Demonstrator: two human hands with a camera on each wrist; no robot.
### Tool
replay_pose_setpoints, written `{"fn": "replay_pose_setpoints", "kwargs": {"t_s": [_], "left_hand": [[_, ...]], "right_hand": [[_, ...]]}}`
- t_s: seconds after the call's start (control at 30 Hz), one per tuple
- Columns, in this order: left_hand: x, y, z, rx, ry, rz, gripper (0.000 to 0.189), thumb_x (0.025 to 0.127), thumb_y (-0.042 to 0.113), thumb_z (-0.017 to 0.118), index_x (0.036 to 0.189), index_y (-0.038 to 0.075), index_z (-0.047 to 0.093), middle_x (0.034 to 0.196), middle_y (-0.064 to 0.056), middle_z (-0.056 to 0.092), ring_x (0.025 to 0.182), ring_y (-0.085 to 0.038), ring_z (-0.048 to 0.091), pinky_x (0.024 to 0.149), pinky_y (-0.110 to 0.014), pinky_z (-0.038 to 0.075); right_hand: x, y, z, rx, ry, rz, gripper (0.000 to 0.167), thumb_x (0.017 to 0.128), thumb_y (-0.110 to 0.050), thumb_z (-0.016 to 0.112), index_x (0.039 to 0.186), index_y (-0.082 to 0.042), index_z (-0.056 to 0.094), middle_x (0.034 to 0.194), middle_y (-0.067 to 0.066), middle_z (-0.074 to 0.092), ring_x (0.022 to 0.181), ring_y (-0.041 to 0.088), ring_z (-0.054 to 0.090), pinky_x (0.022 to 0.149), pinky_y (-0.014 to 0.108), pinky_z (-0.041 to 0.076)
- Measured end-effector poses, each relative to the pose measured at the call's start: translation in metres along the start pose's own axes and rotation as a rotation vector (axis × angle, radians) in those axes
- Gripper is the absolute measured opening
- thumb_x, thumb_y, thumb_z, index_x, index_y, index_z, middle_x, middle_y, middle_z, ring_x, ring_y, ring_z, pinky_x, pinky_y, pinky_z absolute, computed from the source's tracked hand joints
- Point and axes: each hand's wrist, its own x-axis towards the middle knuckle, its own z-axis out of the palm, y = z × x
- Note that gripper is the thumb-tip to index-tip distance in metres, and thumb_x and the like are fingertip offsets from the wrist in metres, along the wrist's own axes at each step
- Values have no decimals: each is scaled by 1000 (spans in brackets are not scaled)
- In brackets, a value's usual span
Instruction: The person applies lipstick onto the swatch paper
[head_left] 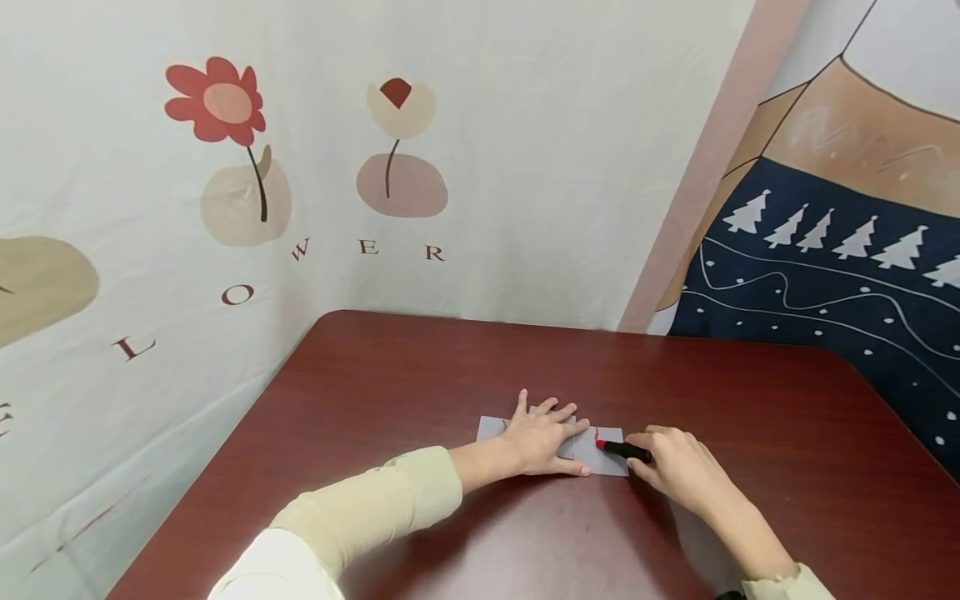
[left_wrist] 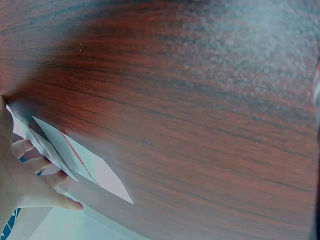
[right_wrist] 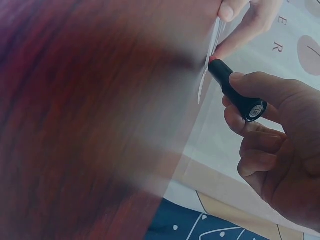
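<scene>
My left hand (head_left: 536,442) presses down on pale paper (head_left: 609,466) on the table, its fingers spread and straight. In my right hand (head_left: 686,471) I grip a black lipstick (head_left: 628,452) between thumb and fingers. Its red tip touches the paper, at the lower end of a short red mark. The right wrist view shows a round label on the base of the lipstick (right_wrist: 235,92). In the left wrist view, red lines run across the paper (left_wrist: 112,181), which looks folded or in overlapping pieces. Part of it is hidden under the left hand.
The reddish-brown wooden table (head_left: 420,375) extends around both hands. A white curtain (head_left: 555,150) printed with flowers and letters hangs behind and to the left. A dark blue cloth (head_left: 795,275) with white trees hangs at the right.
</scene>
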Motion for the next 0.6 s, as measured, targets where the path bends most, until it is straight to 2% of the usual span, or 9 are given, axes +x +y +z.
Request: {"fn": "replay_pose_setpoints", "kwargs": {"t_s": [0.6], "left_hand": [[1, 0, 3, 16, -6, -3, 74, 78, 77, 41, 142, 38, 37, 148, 8, 31, 136, -20, 27, 102, -62, 14]], "right_hand": [[-2, -2, -1, -7, 13, -18, 26, 76, -16, 75, 100, -4, 71, 82, 1, 61, 62, 8, 54, 51, 25, 44]]}}
